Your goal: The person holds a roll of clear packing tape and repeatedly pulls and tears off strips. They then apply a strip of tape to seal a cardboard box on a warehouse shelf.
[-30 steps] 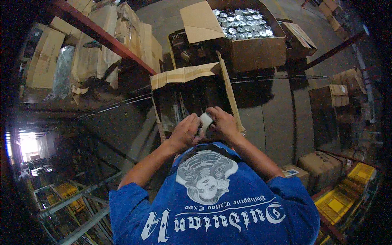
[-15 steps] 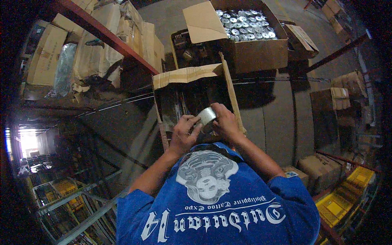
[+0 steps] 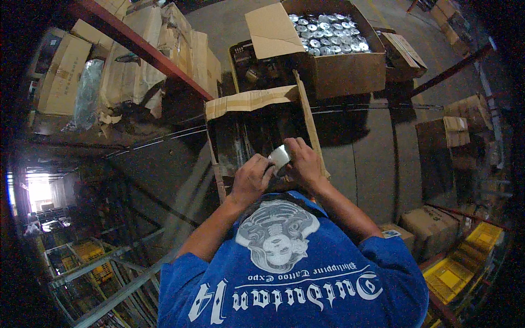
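Bare concrete floor (image 3: 377,158) lies open to our right. Beyond, a large cardboard box (image 3: 342,71) holds shiny round metal parts (image 3: 325,34). Over the open dark carton (image 3: 257,134), our left hand (image 3: 250,179) and right hand (image 3: 302,163) together grasp a small silvery cylinder (image 3: 279,157).

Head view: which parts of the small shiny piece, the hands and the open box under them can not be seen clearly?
- Small shiny piece: its lower part is covered by the left hand and right hand; too small to identify.
- Open box below: inside is dark, partly blocked by the hands.
- Large box behind: its round metal parts are too small to show detail.
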`<state>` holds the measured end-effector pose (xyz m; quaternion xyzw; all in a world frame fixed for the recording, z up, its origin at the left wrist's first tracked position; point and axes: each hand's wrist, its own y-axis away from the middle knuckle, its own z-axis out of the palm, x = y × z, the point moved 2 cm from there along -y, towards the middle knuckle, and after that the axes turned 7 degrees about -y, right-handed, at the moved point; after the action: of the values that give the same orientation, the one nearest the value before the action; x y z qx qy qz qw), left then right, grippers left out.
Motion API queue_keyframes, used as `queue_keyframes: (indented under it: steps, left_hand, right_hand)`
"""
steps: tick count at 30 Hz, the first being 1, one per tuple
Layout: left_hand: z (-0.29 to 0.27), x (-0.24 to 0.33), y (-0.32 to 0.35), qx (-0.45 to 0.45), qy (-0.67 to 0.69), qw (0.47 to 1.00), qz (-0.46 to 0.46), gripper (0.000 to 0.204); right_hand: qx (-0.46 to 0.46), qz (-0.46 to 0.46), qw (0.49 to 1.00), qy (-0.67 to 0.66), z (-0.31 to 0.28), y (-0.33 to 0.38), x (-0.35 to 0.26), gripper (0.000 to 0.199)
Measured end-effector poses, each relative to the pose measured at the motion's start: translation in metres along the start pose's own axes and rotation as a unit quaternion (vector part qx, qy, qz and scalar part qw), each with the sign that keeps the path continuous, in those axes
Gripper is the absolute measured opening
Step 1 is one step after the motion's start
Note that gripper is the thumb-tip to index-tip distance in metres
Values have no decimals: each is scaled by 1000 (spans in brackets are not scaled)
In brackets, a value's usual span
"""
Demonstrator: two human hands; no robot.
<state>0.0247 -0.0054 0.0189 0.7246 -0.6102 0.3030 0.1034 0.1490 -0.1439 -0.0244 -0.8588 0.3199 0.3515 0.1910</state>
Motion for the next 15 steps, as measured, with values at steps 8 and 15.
queue_keyframes:
  steps: [8, 15]
  left_hand:
    - [1, -1, -2, -21, -20, 998, 48, 20]
    - [-6, -1, -2, -62, 5, 995, 79, 20]
  right_hand:
    - [-5, -15, 1000, -27, 2, 3, -1, 58]
    - [-27, -34, 992, -117, 15, 10, 13, 59]
